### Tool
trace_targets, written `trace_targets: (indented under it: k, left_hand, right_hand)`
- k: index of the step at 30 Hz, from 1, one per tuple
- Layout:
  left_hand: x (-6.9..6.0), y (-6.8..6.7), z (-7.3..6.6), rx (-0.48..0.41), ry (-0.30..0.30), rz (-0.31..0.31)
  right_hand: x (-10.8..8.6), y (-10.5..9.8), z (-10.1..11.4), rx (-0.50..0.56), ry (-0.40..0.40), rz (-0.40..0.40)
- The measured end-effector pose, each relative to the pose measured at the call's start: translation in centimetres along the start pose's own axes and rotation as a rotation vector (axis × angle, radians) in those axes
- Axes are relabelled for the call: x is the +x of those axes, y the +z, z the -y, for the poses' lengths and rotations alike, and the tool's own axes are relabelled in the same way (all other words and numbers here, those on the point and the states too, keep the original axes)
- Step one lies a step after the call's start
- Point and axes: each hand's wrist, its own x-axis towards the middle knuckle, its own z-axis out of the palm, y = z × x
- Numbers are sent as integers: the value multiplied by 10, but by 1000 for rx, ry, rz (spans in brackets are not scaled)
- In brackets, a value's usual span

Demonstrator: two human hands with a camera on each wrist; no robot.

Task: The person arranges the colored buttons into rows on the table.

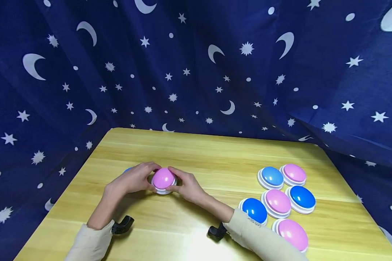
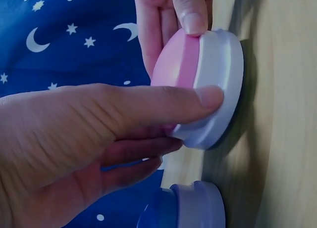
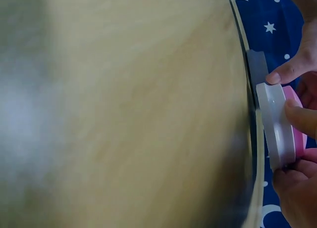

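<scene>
In the head view, the left hand and the right hand both pinch one round pink plastic button with a white base, on the left part of the smooth yellow wooden table. A round blue plastic button peeks out from behind the left hand, so the pink one could bump it if the hands swung that way. Six more shiny pink and blue plastic buttons sit on the right, and the cream cloth sleeve might nudge one if that arm dragged back. In the left wrist view, the left thumb presses the slick white base, which has a step around it like a little cake. The pink top is a smooth dome. Slick plastic could slip or tip if one hand squeezed less. In the right wrist view, fingers of both hands grasp the button, but nobody can tell there if its base touches the table.
</scene>
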Motion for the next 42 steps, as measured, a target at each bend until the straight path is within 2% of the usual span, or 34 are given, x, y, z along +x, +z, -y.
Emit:
trace_targets:
  k: [9,17,26,36,42]
  left_hand:
    - [-2,4,2,60,-12,13]
    - [-3,6,5,38,-4,37]
    - [0,5,4,38,-15,60]
    - [0,5,3,19,10,33]
    - [4,5,-4,-5,14,25]
  right_hand:
    - [3,7,-1,-44,21,31]
    - [4,5,-2,-43,37,92]
    - [5,3,0,-54,41,106]
    - [5,0,0,-80,43,135]
    - [2,-5,4,-118,25,143]
